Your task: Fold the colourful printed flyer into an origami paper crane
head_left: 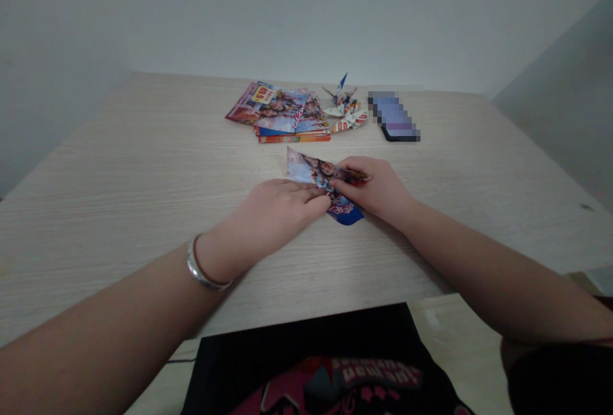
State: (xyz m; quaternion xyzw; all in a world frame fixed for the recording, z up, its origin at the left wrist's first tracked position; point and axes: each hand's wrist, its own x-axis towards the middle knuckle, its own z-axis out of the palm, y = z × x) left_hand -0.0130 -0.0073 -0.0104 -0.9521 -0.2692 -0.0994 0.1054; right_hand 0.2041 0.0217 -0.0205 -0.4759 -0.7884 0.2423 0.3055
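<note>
Head view: a table [143, 166], paper stack [282, 108] by its back edge. Midway to the front edge, the left hand [280, 214], its grip hard to tell, and the right hand [378, 186], pinching, both touch a folded sheet [306, 168].

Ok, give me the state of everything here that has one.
Printed sheet: partly folded, under both hands
Left hand: resting on the sheet
Right hand: thumb and fingers gripping it
Paper stack: flat, edges uneven
Paper figures: folded into pointed shapes
Phone: lying flat, screen obscured
Bracelet: on the left wrist
</note>
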